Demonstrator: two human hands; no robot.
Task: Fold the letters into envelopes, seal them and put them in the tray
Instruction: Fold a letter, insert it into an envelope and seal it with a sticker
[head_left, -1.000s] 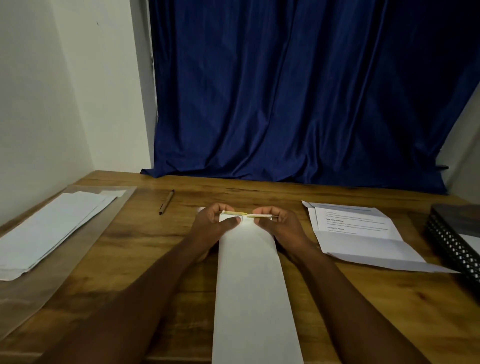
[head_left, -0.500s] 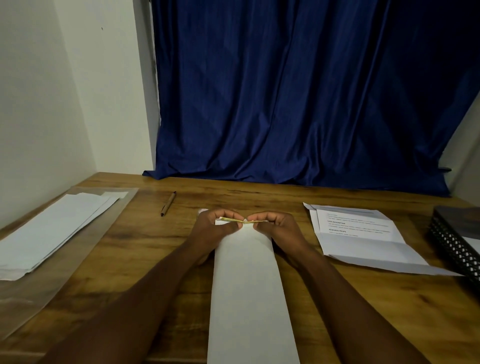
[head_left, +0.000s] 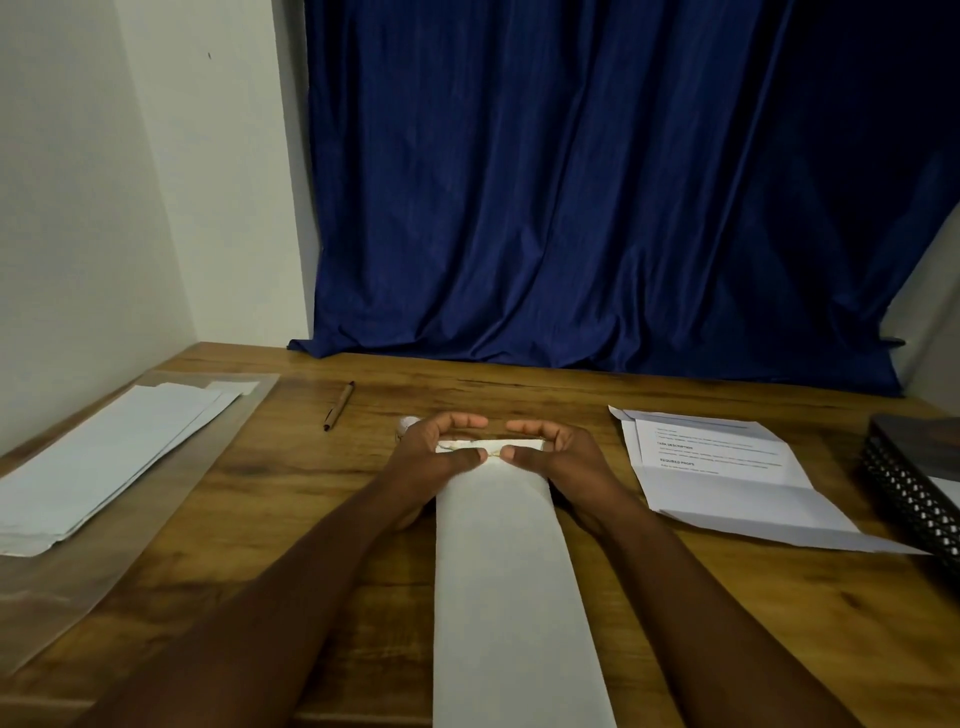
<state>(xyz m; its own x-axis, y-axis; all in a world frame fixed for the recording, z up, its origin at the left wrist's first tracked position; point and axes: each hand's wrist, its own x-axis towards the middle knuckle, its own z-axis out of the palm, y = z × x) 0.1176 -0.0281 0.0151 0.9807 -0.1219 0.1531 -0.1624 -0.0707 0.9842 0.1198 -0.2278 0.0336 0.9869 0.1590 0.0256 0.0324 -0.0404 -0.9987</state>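
The big wooden table (head_left: 675, 597) holds a long white envelope (head_left: 511, 597) that runs straight away from the person. Its far end sits between both hands, each just as close. The left hand (head_left: 441, 462) and right hand (head_left: 561, 457) each pinch the small flap (head_left: 491, 446) there, thumbs nearly touching. The clear tray (head_left: 93, 582) lies well off to the left.
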